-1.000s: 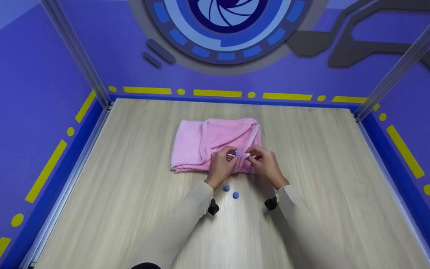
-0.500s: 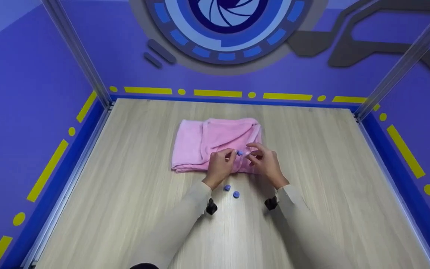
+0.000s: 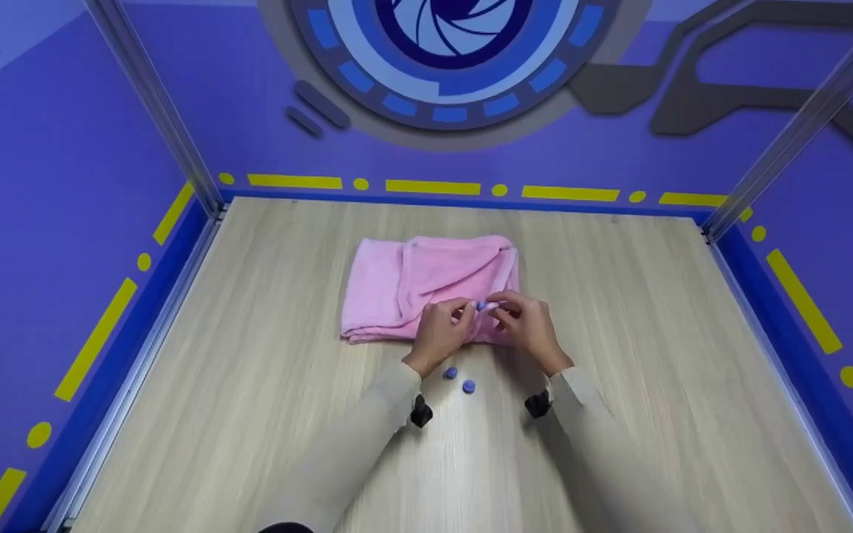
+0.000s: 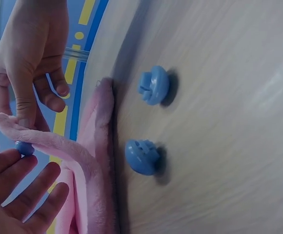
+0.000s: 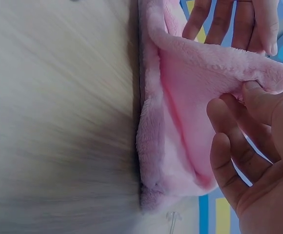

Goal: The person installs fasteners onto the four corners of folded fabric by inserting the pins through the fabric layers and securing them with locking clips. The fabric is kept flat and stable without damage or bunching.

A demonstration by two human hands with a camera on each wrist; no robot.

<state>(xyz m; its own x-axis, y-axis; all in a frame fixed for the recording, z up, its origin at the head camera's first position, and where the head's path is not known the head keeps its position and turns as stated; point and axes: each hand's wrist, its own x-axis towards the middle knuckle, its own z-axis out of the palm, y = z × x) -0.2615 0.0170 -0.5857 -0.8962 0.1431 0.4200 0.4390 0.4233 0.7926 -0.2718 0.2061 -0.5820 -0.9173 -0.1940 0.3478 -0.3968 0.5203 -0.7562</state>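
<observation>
A folded pink plush blanket lies on the wood-grain table. My right hand pinches a raised corner of it between thumb and forefinger; the other fingers are loosely bent. At that same corner, my left hand holds a small blue round plastic clip with its fingertips, against the fabric edge. Part of this clip is hidden by fingers and cloth. Two similar blue mushroom-shaped clips, one beside the other, rest on the table just in front of the blanket.
Bare table surface surrounds the blanket. Blue-purple printed panels with yellow dashes stand at the back and both sides. Metal posts rise at the rear corners, such as the left post.
My left hand has shifted slightly right, bringing the blue clip up to the blanket corner. The right forefinger lifted off half a second ago and has come back down. The two loose clips stay put.
</observation>
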